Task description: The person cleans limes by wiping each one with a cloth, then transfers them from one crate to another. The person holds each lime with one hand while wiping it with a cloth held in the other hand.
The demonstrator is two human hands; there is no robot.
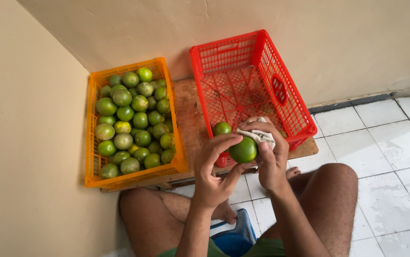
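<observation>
My left hand [214, 166] holds a round green citrus fruit [243, 150] from the left and below. My right hand [269, 152] presses a crumpled pale cloth [258, 135] against the fruit's top right side. Both hands hover just in front of a red plastic crate [262, 62]. One green fruit [222, 128] lies inside that red crate near its front left corner, right behind my left fingers.
An orange crate [93, 152] to the left is packed with several green fruits [133, 119]. Both crates rest on a low wooden board [190, 119] in a wall corner. My bare knees [338, 176] and a blue stool [236, 238] are below, on white floor tiles [385, 143].
</observation>
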